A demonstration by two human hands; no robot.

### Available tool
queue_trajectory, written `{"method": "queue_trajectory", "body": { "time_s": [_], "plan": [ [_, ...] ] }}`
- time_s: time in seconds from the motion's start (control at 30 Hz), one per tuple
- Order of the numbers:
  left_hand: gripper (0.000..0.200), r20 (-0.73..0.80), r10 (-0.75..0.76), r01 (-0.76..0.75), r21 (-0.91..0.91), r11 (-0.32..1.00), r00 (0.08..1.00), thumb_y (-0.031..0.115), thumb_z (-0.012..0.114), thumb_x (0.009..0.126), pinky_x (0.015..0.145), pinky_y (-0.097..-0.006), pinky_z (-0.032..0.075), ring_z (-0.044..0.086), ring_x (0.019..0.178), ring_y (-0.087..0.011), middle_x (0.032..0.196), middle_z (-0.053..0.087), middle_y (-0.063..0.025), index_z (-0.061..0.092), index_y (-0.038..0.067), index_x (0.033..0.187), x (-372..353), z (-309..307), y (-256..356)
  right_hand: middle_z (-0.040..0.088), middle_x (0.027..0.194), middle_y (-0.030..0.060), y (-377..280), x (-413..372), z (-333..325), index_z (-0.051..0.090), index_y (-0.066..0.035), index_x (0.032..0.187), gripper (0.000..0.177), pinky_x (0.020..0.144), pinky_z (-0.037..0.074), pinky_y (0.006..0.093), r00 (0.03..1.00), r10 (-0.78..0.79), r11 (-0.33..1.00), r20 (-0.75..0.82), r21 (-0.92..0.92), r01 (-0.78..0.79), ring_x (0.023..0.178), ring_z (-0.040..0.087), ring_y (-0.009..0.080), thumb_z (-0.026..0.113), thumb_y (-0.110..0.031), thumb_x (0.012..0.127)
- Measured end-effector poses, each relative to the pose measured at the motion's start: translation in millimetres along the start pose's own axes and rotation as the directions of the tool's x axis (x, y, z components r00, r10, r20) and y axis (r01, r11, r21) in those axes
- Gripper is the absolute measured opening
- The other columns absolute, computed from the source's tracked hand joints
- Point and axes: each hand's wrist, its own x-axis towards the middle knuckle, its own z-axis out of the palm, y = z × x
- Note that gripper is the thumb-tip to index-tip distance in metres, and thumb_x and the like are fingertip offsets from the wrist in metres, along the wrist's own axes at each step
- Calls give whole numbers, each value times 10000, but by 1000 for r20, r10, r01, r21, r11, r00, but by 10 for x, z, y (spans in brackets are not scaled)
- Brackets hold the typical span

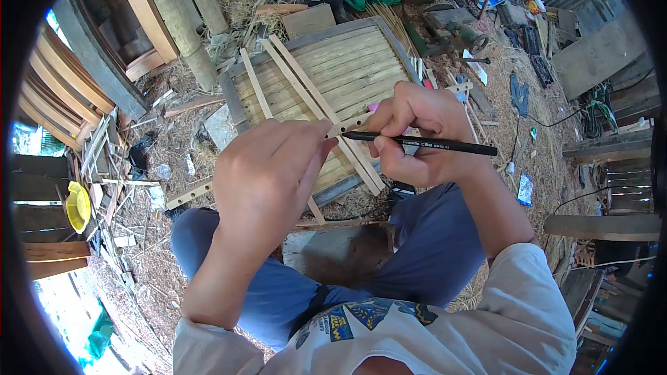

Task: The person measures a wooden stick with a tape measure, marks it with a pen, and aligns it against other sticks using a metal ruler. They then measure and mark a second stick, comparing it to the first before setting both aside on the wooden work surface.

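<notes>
My left hand (258,167) pinches a narrow wooden strip (189,195) with small round holes along it. The strip runs slantwise behind both hands, from lower left to upper right. Closed around a slim black pen (455,146), my right hand (425,121) rests close against the strip. The pen's tip is right at the strip's face, near a dark hole and just beside my left fingertips. Below the hands, several long plain wooden slats (299,83) lie across a low slatted wooden table (358,55).
My crossed legs (445,236) are close beneath the work. Wood scraps and shavings cover the ground around the table. Bamboo poles (174,21) and curved boards stand at upper left, with a yellow basin (78,206) at far left. Dark cables (594,121) lie on the right.
</notes>
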Motion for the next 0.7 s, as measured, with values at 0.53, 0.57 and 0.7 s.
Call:
{"method": "queue_trajectory", "body": {
  "time_s": [0.53, 0.57, 0.7],
  "plan": [
    [221, -29, 16, -16, -2, 1000, 999, 49, 851, 778, 643, -375, 550, 719, 751, -295, 876, 754, -114, 764, 39, 981, 5, 16, -26, 636, 755, 36, 4, 18, 6, 490, -59, 797, 259, 605, 490, 261, 999, 50, 996, 7, 76, -50, 672, 574, 90, 741, 4, 785],
    [220, -26, 13, -13, -3, 1000, 1000, 49, 850, 778, 641, -374, 550, 719, 749, -295, 874, 753, -115, 764, 38, 980, 7, 14, -24, 635, 756, 36, 12, 21, 4, 490, -58, 799, 258, 606, 490, 260, 999, 35, 997, 7, 68, -35, 673, 572, 89, 740, 5, 785],
    [214, -21, 7, -6, 2, 1000, 1000, 50, 849, 781, 636, -371, 547, 717, 742, -295, 864, 750, -116, 765, 37, 977, 17, 4, -11, 634, 759, 37, 27, 26, -4, 492, -56, 805, 256, 613, 489, 258, 1000, 1, 999, 14, 38, -2, 682, 569, 87, 739, 11, 786]
  ]
}}
